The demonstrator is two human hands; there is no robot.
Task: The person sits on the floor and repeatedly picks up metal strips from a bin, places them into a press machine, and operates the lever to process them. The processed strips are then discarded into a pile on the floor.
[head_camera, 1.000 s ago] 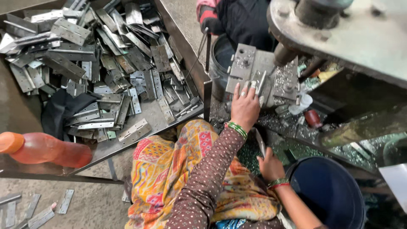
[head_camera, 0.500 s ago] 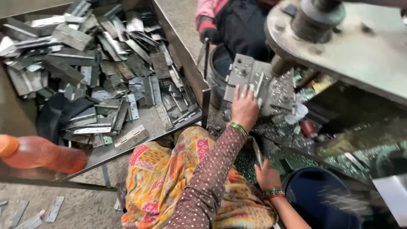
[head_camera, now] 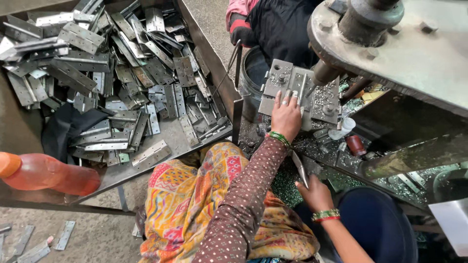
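My left hand (head_camera: 285, 116) reaches forward in a brown dotted sleeve and lies over a grey metal jig (head_camera: 280, 73) beneath the drill spindle (head_camera: 325, 73). Its fingers press a bright hinge plate (head_camera: 302, 90) onto the jig. My right hand (head_camera: 317, 195), with bangles at the wrist, stays low near my lap and grips a flat metal hinge strip (head_camera: 300, 169) that points up and to the left. Metal chips cover the machine bed around the jig.
A large metal tray (head_camera: 209, 58) heaped with several grey hinge plates (head_camera: 122, 58) fills the left, with a black cloth (head_camera: 68, 127) in it. An orange bottle (head_camera: 44, 173) lies at its near edge. Another person's gloved hand (head_camera: 242, 29) is behind a dark bucket (head_camera: 252, 83). A blue tub (head_camera: 385, 229) stands right.
My left hand stays on the jig. My right hand has dipped and come back up a little, still holding the strip. The view has shifted slightly.
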